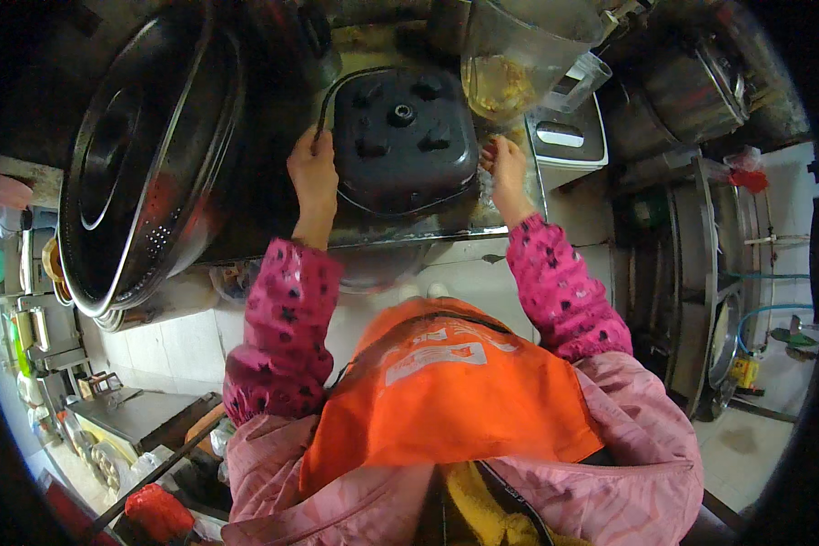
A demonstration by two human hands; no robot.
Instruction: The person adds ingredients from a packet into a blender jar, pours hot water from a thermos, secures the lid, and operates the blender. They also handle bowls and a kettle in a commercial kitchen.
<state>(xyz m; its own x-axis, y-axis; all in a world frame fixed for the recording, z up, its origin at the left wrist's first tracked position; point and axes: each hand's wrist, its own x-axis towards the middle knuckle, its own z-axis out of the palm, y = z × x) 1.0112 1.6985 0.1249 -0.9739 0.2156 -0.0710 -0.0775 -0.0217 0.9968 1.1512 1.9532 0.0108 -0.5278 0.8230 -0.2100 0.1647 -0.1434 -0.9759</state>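
Note:
A black blender motor base [409, 157] sits on the worktop before me, its splined drive at the centre and raised pads around it. At its left side my left hand [314, 167] grips a black cord [341, 78] that curves around the back left corner. My right hand [506, 167] is at the base's right side with its fingers curled. Whether it touches the base or holds something, I cannot tell. Just behind that hand stands a clear pitcher [532, 41] with yellowish bits at its bottom.
Large dark metal pans or lids [130, 157] lean at the left. To the right are a white and black appliance [570, 136], a small clear cup [583, 82] and a big metal pot [682, 89]. The worktop's front edge [423, 235] runs before my apron.

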